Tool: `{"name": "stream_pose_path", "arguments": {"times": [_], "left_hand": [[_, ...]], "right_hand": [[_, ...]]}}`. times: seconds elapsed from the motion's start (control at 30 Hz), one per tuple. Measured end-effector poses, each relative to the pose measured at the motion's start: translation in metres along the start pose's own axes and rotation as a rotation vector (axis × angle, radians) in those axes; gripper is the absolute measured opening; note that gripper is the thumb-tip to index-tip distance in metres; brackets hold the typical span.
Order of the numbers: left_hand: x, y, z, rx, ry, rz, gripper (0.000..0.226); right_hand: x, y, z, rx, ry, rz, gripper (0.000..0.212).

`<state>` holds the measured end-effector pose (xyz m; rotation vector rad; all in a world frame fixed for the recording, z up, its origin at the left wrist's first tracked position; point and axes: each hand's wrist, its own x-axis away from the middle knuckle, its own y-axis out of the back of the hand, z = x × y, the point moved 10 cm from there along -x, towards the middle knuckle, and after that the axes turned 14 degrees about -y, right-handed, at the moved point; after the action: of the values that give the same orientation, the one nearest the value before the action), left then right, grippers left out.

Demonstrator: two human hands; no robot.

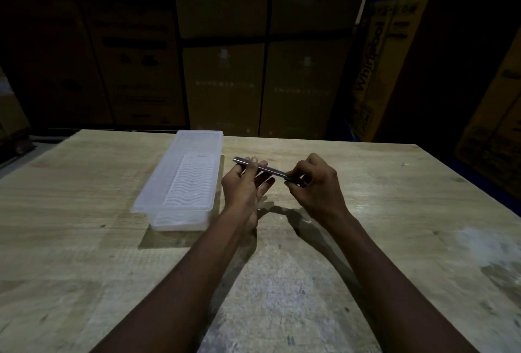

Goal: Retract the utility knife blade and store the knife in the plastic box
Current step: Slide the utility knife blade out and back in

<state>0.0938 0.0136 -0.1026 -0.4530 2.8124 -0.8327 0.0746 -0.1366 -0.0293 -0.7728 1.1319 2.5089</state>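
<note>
A slim dark utility knife is held above the wooden table, lying nearly level between both hands. My left hand pinches its left end between thumb and fingers. My right hand grips its right end with curled fingers. Whether the blade is out cannot be told in the dim light. The translucent plastic box lies on the table just left of my left hand, long side running away from me, with a ribbed insert inside and no lid on it.
Tall stacked cardboard cartons stand behind the table's far edge. More printed cartons lean at the right. Pale scuffed patches mark the tabletop near me.
</note>
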Motion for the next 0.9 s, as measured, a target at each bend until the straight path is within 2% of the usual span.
{"name": "stream_pose_path", "arguments": {"times": [0.13,0.33,0.53,0.73,0.83,0.9], "left_hand": [[0.002,-0.001,0.0,-0.001,-0.004,0.019,0.015],[0.001,-0.004,-0.005,0.018,-0.031,0.039,0.018],[0.0,-0.004,-0.012,0.053,-0.051,0.048,0.018],[-0.001,-0.003,-0.012,0.041,-0.062,0.039,0.02],[-0.001,-0.003,-0.012,-0.004,-0.081,0.05,0.026],[-0.001,-0.004,-0.014,-0.043,-0.102,0.065,0.02]], "right_hand": [[0.006,0.006,0.007,0.129,0.073,-0.08,0.02],[0.01,0.021,0.033,0.234,0.205,-0.233,0.007],[0.009,0.018,0.037,0.27,0.228,-0.244,0.008],[0.007,0.018,0.028,0.215,0.169,-0.218,0.011],[0.001,0.015,0.015,0.124,0.055,-0.166,0.015],[-0.006,0.006,0.001,0.034,-0.064,-0.07,0.017]]}}
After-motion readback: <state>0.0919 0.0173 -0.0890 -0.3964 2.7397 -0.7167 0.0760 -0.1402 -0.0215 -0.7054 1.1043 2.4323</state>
